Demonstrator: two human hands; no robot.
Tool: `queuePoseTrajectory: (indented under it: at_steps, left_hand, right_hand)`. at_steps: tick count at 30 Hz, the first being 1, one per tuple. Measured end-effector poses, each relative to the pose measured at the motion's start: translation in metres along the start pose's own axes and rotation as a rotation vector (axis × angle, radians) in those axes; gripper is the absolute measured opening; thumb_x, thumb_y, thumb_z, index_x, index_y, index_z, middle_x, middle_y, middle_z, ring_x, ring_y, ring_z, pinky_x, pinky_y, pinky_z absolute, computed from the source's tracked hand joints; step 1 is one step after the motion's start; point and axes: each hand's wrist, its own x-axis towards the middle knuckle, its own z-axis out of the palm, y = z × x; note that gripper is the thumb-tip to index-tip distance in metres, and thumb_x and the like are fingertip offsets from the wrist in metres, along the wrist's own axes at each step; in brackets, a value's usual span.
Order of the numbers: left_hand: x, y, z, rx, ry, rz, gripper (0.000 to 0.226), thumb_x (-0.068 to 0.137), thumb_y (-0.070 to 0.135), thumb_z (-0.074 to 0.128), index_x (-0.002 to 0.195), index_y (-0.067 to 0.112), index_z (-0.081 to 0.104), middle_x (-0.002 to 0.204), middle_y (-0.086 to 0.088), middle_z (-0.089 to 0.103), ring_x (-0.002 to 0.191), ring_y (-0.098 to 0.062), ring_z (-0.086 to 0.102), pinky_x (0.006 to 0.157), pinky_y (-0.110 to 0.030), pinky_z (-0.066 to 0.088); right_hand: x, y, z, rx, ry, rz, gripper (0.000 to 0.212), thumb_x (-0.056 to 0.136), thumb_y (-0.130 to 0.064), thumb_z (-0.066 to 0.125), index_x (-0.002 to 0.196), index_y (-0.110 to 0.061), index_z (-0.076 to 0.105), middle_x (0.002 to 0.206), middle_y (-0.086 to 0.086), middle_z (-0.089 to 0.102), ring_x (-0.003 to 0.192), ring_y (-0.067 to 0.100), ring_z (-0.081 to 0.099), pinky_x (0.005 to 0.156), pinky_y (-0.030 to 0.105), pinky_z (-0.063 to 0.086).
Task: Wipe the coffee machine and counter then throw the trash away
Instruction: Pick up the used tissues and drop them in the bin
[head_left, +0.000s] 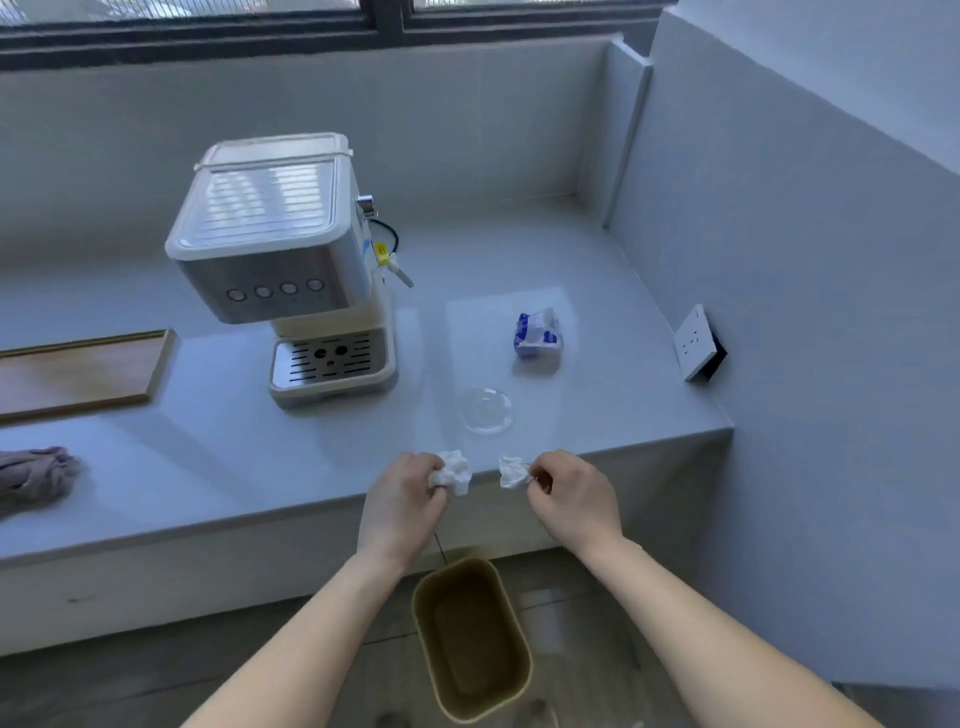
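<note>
Now, the left hand (402, 499) grips one tissue wad (453, 472) and the right hand (574, 493) pinches a smaller wad (513, 472), both above the bin (467, 649) but just beyond it, so draw them over its mouth before releasing.

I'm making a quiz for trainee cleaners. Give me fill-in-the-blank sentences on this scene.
1. The coffee machine shows ____ round buttons.
2. In view, the tissue pack lies ____ of the machine.
3. The left hand and right hand hold ____ crumpled tissues in all.
4. On the floor stands an open ____.
Missing: four; right; two; bin.
</note>
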Motion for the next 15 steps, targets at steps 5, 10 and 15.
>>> queuePoseTrajectory:
  at_steps: [5, 10, 15]
  left_hand:
    - [-0.042, -0.032, 0.028, -0.032, -0.104, -0.087, 0.024, 0.084, 0.018, 0.06, 0.107, 0.023, 0.065, 0.094, 0.007, 0.06, 0.085, -0.014, 0.057, 0.071, -0.029, 0.044]
    - [-0.079, -0.071, 0.066, 0.007, -0.271, -0.204, 0.016, 0.085, 0.021, 0.056, 0.097, 0.027, 0.064, 0.086, 0.01, 0.055, 0.079, -0.012, 0.057, 0.065, -0.026, 0.043]
    - [-0.103, -0.12, 0.116, 0.063, -0.361, -0.296, 0.021, 0.09, 0.017, 0.057, 0.109, 0.022, 0.065, 0.096, 0.001, 0.061, 0.082, -0.015, 0.059, 0.067, -0.025, 0.047]
  right_hand:
    - [-0.039, 0.009, 0.041, 0.042, -0.117, 0.044, 0.007, 0.087, -0.028, 0.058, 0.084, -0.028, 0.064, 0.082, -0.013, 0.061, 0.075, 0.008, 0.057, 0.062, 0.027, 0.049]
    - [-0.06, 0.033, 0.101, -0.031, -0.31, 0.154, 0.01, 0.084, -0.029, 0.055, 0.088, -0.029, 0.064, 0.086, -0.012, 0.062, 0.078, 0.012, 0.057, 0.062, 0.029, 0.046]
    - [-0.073, 0.06, 0.17, -0.078, -0.468, 0.224, 0.004, 0.087, -0.028, 0.061, 0.085, -0.031, 0.061, 0.078, -0.011, 0.059, 0.068, 0.009, 0.057, 0.051, 0.024, 0.041]
